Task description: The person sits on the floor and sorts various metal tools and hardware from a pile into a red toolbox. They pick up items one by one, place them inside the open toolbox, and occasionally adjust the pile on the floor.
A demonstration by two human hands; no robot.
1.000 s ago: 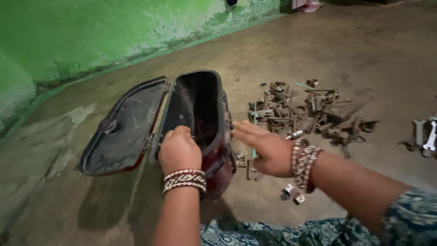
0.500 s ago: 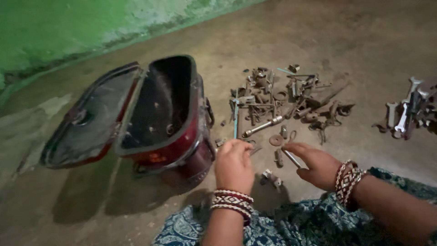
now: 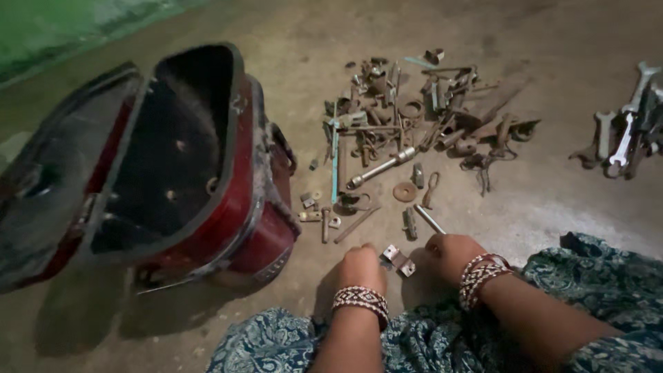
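Head view, looking down at a bare concrete floor (image 3: 552, 207), grey-brown, rough and stained; a green painted wall (image 3: 62, 27) runs along the top left edge.

Left hand (image 3: 360, 268): knuckles up, fingers curled under and pressed together, low over the floor just left of a small bent metal bracket (image 3: 399, 260). Contact with the bracket: cannot tell. Beaded wristband, white and dark, on the wrist.

Right hand (image 3: 452, 254): fingers closed, pinching the near end of a thin metal rod (image 3: 428, 218) that slants up and left from the knuckles. Beaded bangles on this wrist too. Bracket lies on the floor between the two hands.

Lap: blue-green patterned cloth (image 3: 608, 276), soft folds, along the bottom edge.

Scrap heap (image 3: 414, 117): rusty bolts, rings, rods and bent strips, dull brown, piled beyond the hands. A long socket-type bar (image 3: 381, 168) with a brighter steel end lies at its near side; a flat round washer (image 3: 405, 191) just beside it. Loose short bolts are scattered toward the case.

Spanners (image 3: 625, 131): grey steel, open-ended, in a separate cluster far right, well apart from the heap.

Container: red hard-shell case (image 3: 242, 214), scuffed, lying open at left, lid (image 3: 48, 179) flung out to the left. Interior is dark, lined black, with a few small holes or rivets; contents not discernible.
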